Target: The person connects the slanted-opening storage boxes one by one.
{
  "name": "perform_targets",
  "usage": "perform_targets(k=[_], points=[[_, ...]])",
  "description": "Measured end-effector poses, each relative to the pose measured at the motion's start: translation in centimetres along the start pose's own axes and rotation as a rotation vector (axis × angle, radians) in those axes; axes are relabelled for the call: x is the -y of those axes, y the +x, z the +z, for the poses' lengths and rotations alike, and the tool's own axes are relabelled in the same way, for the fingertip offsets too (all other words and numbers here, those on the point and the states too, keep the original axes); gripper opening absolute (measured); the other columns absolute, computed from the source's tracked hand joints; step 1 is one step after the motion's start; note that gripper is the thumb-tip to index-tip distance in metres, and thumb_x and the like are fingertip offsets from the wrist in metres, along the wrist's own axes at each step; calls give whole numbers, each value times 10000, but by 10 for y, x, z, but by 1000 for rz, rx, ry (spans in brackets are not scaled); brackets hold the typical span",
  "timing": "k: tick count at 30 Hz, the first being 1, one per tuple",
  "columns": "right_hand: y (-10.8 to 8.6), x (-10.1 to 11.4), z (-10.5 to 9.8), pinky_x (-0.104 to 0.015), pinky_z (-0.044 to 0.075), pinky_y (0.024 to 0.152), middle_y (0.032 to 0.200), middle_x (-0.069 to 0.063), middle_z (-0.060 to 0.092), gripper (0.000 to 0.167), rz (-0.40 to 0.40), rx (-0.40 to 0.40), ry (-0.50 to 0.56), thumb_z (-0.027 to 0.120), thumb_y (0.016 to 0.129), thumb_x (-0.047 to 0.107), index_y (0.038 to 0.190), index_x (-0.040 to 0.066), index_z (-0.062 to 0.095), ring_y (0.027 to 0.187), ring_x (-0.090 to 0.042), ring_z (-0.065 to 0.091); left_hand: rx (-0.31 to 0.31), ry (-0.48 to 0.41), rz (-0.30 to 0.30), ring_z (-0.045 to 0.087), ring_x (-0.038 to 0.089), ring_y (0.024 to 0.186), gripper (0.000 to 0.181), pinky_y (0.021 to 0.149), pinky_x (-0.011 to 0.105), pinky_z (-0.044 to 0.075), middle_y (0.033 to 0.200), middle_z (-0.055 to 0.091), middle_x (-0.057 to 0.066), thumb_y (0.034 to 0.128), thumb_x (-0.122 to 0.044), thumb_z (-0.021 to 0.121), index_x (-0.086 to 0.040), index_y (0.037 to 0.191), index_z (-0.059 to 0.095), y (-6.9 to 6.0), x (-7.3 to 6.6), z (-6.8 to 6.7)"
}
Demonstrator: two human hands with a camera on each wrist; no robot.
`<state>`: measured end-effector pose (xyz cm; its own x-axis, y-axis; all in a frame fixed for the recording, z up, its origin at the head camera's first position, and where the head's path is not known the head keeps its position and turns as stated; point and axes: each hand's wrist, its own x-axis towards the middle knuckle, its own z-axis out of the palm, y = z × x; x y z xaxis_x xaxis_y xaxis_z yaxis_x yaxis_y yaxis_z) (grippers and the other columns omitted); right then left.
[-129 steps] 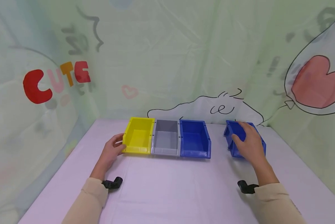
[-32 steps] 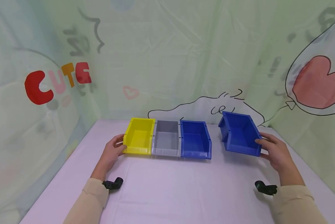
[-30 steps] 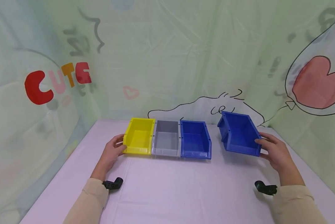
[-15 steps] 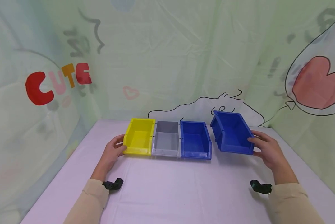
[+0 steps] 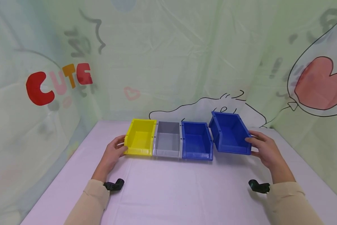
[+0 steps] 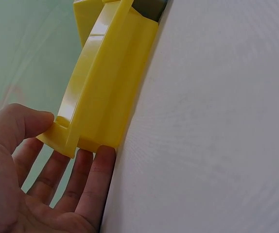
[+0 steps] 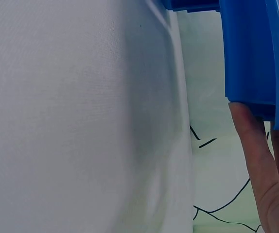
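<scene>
A yellow storage bin (image 5: 139,137), a grey storage bin (image 5: 167,139) and a blue storage bin (image 5: 196,140) stand side by side in a row on the table. At the row's left end, my left hand (image 5: 113,153) grips the yellow bin by its front left corner, thumb on the rim and fingertips against the side. My right hand (image 5: 265,150) holds a second blue bin (image 5: 231,132) by its right side, thumb at the rim. That bin is raised off the table, slightly turned, close beside the row's right end. In the right wrist view, its underside (image 7: 249,53) hangs clear of the cloth.
A pale cloth covers the table (image 5: 168,190). Printed curtains (image 5: 163,62) rise behind the bins and along both sides. A black wrist camera (image 5: 115,185) sits on the left wrist, another black wrist camera (image 5: 259,187) on the right.
My right hand first reached over the blue bin, then gripped its right side and lifted it. It has since carried the bin left, towards the row. My left hand has stayed on the yellow bin.
</scene>
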<state>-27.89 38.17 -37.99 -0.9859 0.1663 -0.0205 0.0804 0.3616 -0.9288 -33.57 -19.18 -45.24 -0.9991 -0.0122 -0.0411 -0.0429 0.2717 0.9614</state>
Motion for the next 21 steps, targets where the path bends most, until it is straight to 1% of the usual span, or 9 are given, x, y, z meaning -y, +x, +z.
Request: perform_targets(k=[6, 16, 21], points=[[0, 0, 1, -182, 571, 733, 1644, -302, 246, 726, 4, 8, 4, 523, 1061, 404, 1628, 41, 252, 1438, -517, 345, -5, -1, -4, 487, 299, 1419, 627, 1111, 449, 512, 1593, 439, 60, 974, -160, 630, -227, 1566, 432, 1, 0, 1], [1, 1, 1, -190, 583, 744, 1644, -306, 242, 746, 5, 27, 0, 519, 1061, 419, 1630, 29, 236, 1442, -518, 341, 0, -4, -1, 486, 299, 1421, 624, 1108, 445, 514, 1598, 437, 59, 976, -157, 634, -223, 1563, 435, 1, 2, 1], [1, 2, 1, -202, 588, 755, 1637, -307, 257, 745, 8, 31, -13, 512, 1062, 421, 1628, 23, 236, 1415, -494, 379, -1, -8, -2, 481, 302, 1424, 625, 1114, 453, 509, 1598, 434, 60, 975, -154, 633, -221, 1564, 434, 1, 1, 0]])
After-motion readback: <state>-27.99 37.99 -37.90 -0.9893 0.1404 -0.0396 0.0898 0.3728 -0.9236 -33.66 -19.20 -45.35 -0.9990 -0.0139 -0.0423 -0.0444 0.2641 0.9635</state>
